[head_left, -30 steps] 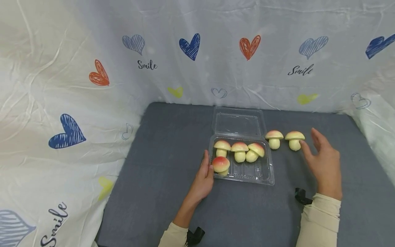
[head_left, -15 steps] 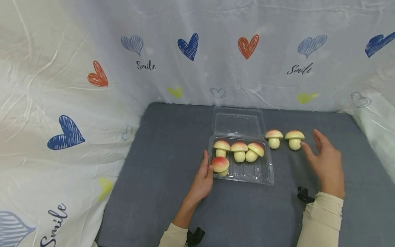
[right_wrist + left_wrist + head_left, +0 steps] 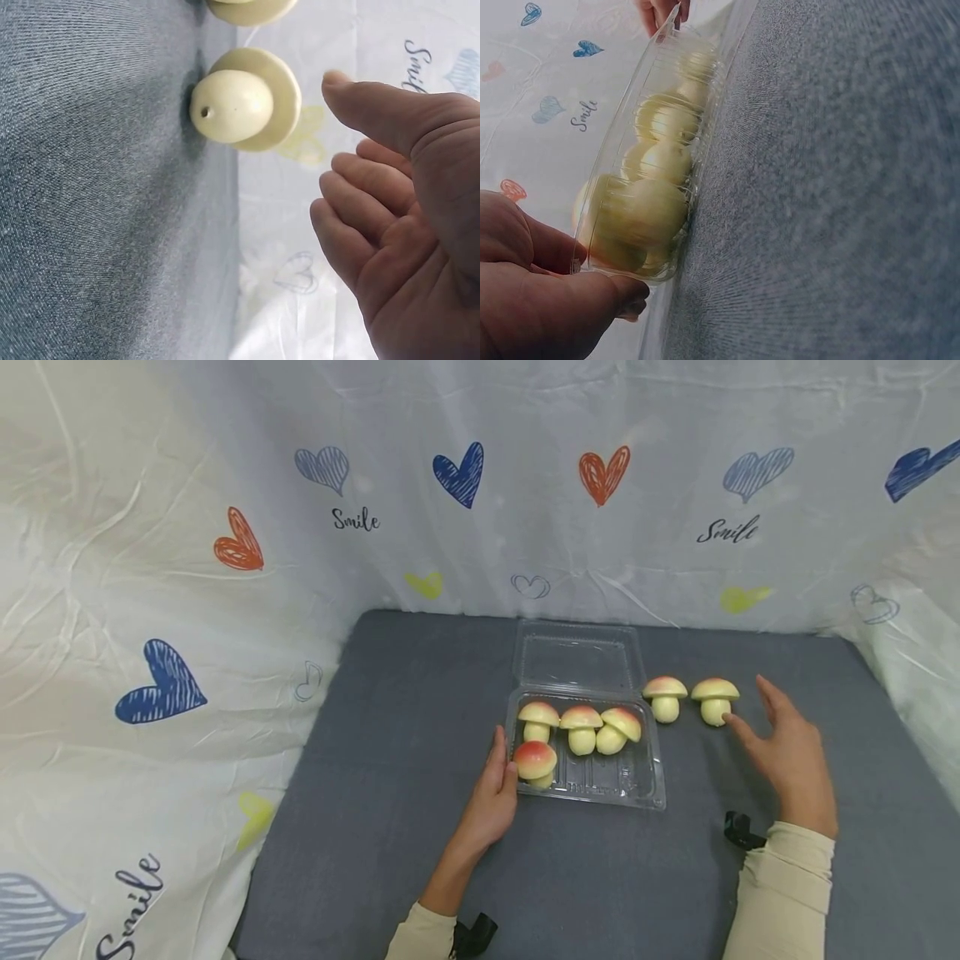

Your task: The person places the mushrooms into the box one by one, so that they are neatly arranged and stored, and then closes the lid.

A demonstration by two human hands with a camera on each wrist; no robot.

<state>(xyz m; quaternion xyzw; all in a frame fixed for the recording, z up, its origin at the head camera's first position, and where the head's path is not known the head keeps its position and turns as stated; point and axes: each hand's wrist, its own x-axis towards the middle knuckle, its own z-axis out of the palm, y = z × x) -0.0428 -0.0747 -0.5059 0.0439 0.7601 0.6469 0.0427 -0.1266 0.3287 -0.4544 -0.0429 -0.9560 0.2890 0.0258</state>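
A clear plastic box (image 3: 645, 793) lies on the table with its lid (image 3: 577, 656) folded back. Inside are several mushroom-shaped pieces with red-yellow caps, one (image 3: 536, 760) at the near left corner. My left hand (image 3: 491, 802) holds the box's left side; the left wrist view shows thumb and fingers pinching its wall (image 3: 615, 180). Right of the box stand two more mushrooms, one (image 3: 664, 697) beside it and another (image 3: 716, 700) farther right. My right hand (image 3: 795, 764) is just right of that farther one, thumb and fingers apart and holding nothing; the right wrist view shows a gap between thumb and mushroom (image 3: 232, 105).
Dark grey cloth (image 3: 390, 735) covers the table. Behind it and on both sides hangs a pale curtain (image 3: 525, 410) printed with hearts. Black straps (image 3: 474, 935) are at both wrists, over light sleeves.
My right hand has shifted slightly right, and its thumb now sits a little lower beside the farther mushroom. The left hand, the box and the mushrooms look unchanged.
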